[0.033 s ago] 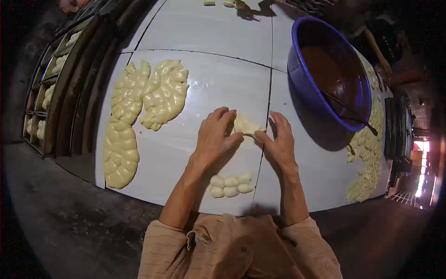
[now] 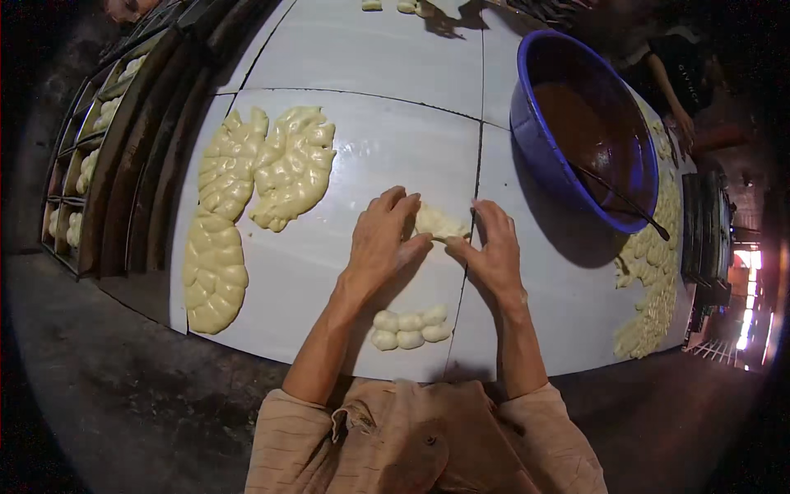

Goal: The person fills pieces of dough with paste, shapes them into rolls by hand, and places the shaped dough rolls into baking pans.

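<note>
My left hand (image 2: 383, 235) and my right hand (image 2: 494, 247) grip a flattened piece of pale dough (image 2: 440, 221) from its two sides, on the white table. Both thumbs press at its near edge, while the fingers curve around the ends and partly hide it. Closer to me, between my forearms, lies a small cluster of smooth white dough balls (image 2: 410, 327), set in two touching rows.
Large dimpled sheets of yellowish dough (image 2: 292, 169) spread over the table's left side. At the right stands a blue basin (image 2: 527, 115) of brown liquid with a dark-handled utensil (image 2: 621, 202). Compartmented trays (image 2: 82, 169) hold dough at far left. Another person's arm (image 2: 671, 90) shows beyond the basin.
My right thumb and fingers have shifted slightly toward me at the dough's edge. Everything else looks the same.
</note>
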The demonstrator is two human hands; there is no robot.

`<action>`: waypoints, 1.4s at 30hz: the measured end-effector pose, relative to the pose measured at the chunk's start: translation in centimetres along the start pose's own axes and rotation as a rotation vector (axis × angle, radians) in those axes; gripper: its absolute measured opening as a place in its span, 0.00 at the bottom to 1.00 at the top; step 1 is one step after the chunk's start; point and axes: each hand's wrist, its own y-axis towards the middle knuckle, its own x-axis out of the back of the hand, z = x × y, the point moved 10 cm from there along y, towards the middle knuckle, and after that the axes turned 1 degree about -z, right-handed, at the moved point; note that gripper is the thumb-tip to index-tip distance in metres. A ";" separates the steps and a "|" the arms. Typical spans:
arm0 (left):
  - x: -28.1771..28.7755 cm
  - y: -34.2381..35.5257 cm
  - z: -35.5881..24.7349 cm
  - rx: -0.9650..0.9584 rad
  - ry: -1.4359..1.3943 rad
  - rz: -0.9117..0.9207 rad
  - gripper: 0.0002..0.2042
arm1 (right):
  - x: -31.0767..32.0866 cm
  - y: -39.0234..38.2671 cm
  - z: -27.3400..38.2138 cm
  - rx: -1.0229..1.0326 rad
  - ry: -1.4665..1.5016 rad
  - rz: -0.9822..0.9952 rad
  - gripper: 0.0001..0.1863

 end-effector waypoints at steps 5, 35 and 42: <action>-2.8 0.5 -3.8 -0.275 0.124 0.154 0.35 | -2.4 -0.3 0.0 0.052 -0.079 0.193 0.17; -0.1 0.0 -1.7 -0.072 0.146 0.142 0.04 | 1.9 1.3 4.5 -0.063 1.338 0.407 0.13; -1.1 -0.7 4.9 0.485 -0.504 0.168 0.19 | -1.3 4.5 3.3 -0.311 0.588 0.484 0.33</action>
